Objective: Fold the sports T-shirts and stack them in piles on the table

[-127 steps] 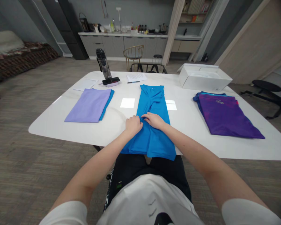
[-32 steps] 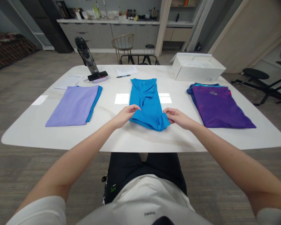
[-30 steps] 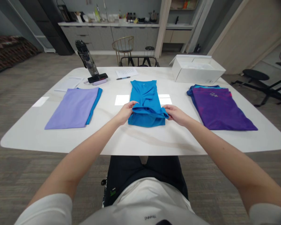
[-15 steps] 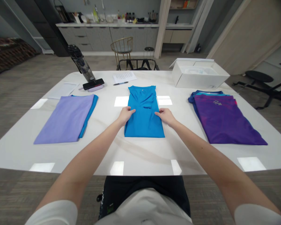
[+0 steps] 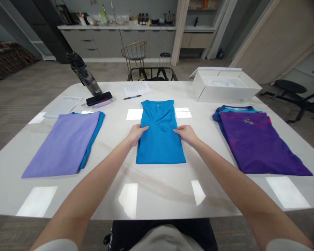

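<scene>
On the bench (image 5: 162,205) before me, the blue garment (image 5: 161,146) is lying with its near end looking neatly folded; my left fingers (image 5: 143,129) and right fingers (image 5: 178,130) are pinching its side edges, nearly closed; farther up, creases are remaining below its neckline (image 5: 157,101).

blue garment (image 5: 161,146): smooth cloth | table (image 5: 161,197): glossy, smooth | printed sheet (image 5: 137,89): matt paper

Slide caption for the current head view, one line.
Left hand and right hand hold the sides of a folded blue garment between a lilac-topped stack and a purple-topped stack.
</scene>
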Motion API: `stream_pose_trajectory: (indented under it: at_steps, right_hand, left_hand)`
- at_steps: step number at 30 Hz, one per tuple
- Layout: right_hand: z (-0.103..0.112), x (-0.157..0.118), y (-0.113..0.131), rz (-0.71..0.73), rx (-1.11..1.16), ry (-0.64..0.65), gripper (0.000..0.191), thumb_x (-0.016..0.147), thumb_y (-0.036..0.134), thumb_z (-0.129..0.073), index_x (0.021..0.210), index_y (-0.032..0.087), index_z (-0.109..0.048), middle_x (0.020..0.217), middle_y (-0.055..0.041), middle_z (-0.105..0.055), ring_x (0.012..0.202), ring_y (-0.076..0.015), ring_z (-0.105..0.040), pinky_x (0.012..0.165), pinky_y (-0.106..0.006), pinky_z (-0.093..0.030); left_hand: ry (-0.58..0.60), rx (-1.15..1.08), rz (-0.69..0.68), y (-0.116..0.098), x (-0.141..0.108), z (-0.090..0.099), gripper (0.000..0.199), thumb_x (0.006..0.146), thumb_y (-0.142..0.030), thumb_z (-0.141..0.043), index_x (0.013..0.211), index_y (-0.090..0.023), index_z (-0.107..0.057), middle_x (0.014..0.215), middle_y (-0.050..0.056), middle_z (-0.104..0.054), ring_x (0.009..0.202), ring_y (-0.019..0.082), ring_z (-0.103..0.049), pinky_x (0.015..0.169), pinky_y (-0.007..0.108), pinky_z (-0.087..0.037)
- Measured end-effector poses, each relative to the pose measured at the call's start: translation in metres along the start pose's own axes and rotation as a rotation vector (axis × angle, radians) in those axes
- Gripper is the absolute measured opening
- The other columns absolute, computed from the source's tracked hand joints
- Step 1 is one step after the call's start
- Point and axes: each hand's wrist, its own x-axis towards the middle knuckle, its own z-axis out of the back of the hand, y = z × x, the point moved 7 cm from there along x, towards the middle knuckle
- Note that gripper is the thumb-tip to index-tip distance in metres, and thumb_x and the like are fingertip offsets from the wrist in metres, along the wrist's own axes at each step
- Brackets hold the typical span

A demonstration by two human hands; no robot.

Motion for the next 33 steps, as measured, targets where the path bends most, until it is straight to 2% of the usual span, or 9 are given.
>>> stream_pose_trajectory:
  at_steps: [4,7,10,16,23,25,27,30,33]
  right_hand:
    - [0.002,-0.007,0.034,0.19,0.132,0.096,0.041,0.072,0.054,-0.082,0.084,0.02,-0.065,0.069,0.0017,-0.066,0.058,-0.0125,-0.054,0.051,-0.023,-0.041]
    - [0.014,-0.002,0.069,0.319,0.26,0.073,0.047,0.073,0.061,-0.08,0.091,0.021,-0.063,0.079,0.0009,-0.069,0.065,-0.0133,-0.058,0.057,-0.024,-0.045]
    - [0.019,0.025,0.09,0.349,0.347,0.025,0.047,0.074,0.062,-0.078,0.095,0.023,-0.061,0.079,0.0022,-0.069,0.066,-0.0134,-0.058,0.058,-0.024,-0.045]
    - [0.003,0.095,0.072,0.089,0.125,-0.083,0.033,0.077,0.049,-0.076,0.084,0.021,-0.06,0.063,0.0048,-0.059,0.056,-0.0125,-0.05,0.052,-0.023,-0.038]
    - [0.007,0.131,0.107,0.294,0.24,-0.002,0.035,0.083,0.053,-0.071,0.099,0.023,-0.06,0.077,0.0023,-0.067,0.064,-0.0142,-0.057,0.059,-0.025,-0.046]
    - [0.012,0.152,0.108,0.307,0.19,-0.068,0.031,0.088,0.051,-0.066,0.101,0.023,-0.061,0.077,0.0019,-0.067,0.064,-0.0149,-0.057,0.062,-0.027,-0.047]
    - [0.014,0.172,0.1,0.266,0.02,-0.167,0.022,0.091,0.042,-0.063,0.1,0.021,-0.063,0.079,-0.0005,-0.067,0.068,-0.0171,-0.06,0.068,-0.03,-0.05]
    - [0.012,0.186,0.089,0.249,-0.363,-0.298,0.019,0.091,0.026,-0.061,0.105,0.017,-0.068,0.096,-0.0098,-0.071,0.089,-0.0246,-0.066,0.085,-0.038,-0.052]
    - [-0.001,0.172,0.1,0.436,-0.644,-0.424,0.036,0.094,0.022,-0.054,0.128,0.013,-0.064,0.128,-0.0194,-0.065,0.117,-0.0323,-0.06,0.101,-0.046,-0.047]
  left_hand:
    - [0.227,-0.163,-0.12,-0.036,-0.006,-0.02,0.044,0.081,-0.035,-0.082,0.12,-0.016,-0.072,0.117,0.012,-0.078,0.11,0.03,-0.074,0.104,0.047,-0.057]
    - [0.302,-0.255,-0.154,-0.068,0.003,-0.028,0.042,0.088,-0.036,-0.077,0.124,-0.017,-0.071,0.119,0.012,-0.078,0.115,0.031,-0.072,0.107,0.047,-0.056]
    - [0.257,-0.313,-0.148,-0.085,0.04,-0.028,0.034,0.092,-0.035,-0.072,0.12,-0.016,-0.071,0.113,0.012,-0.079,0.112,0.03,-0.074,0.106,0.047,-0.056]
    - [-0.064,-0.165,0.097,-0.053,0.115,-0.011,0.018,0.09,-0.019,-0.07,0.107,-0.014,-0.071,0.096,0.013,-0.079,0.096,0.028,-0.077,0.102,0.051,-0.057]
    - [0.183,-0.209,-0.199,-0.114,0.136,-0.02,0.029,0.093,-0.03,-0.068,0.118,-0.016,-0.069,0.107,0.012,-0.078,0.101,0.027,-0.075,0.1,0.047,-0.058]
    - [0.086,-0.107,-0.221,-0.119,0.155,-0.011,0.03,0.091,-0.029,-0.069,0.118,-0.016,-0.068,0.108,0.012,-0.077,0.103,0.028,-0.074,0.099,0.048,-0.058]
    - [-0.137,0.117,-0.247,-0.116,0.171,0.005,0.031,0.089,-0.023,-0.068,0.119,-0.015,-0.066,0.114,0.014,-0.074,0.11,0.03,-0.071,0.102,0.049,-0.056]
    - [-0.431,0.592,-0.483,-0.12,0.168,0.011,0.042,0.088,-0.012,-0.061,0.13,-0.015,-0.059,0.136,0.018,-0.063,0.133,0.031,-0.058,0.115,0.05,-0.045]
    - [-0.324,1.009,-0.773,-0.118,0.15,-0.028,0.046,0.093,-0.009,-0.05,0.137,-0.014,-0.057,0.151,0.017,-0.053,0.144,0.028,-0.048,0.122,0.045,-0.038]
